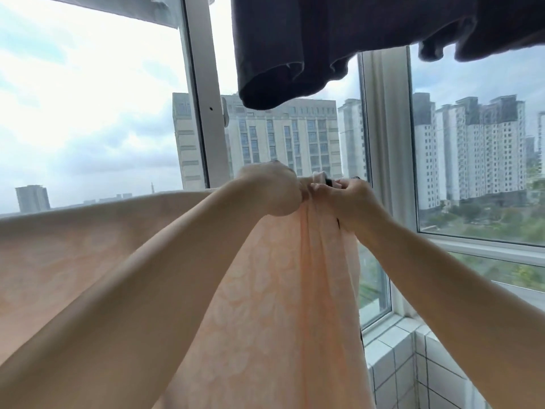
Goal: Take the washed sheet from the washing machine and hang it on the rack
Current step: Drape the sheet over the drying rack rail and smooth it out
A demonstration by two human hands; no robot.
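Observation:
A pale peach sheet [88, 249] with a faint pattern hangs draped over a rack bar that it hides, spreading from the left edge to the middle. Its right end is bunched into folds [309, 261] that fall straight down. My left hand [274, 190] grips the bunched top edge of the sheet. My right hand [351, 199] is right beside it and pinches the same bunch, with a small dark part [328, 182] showing between the fingers. Both arms reach up and forward.
Dark grey clothes [295, 48] hang overhead at the top middle and right. Large windows with white frames [206, 113] stand just behind the sheet. A white tiled ledge [395, 338] runs under the right window.

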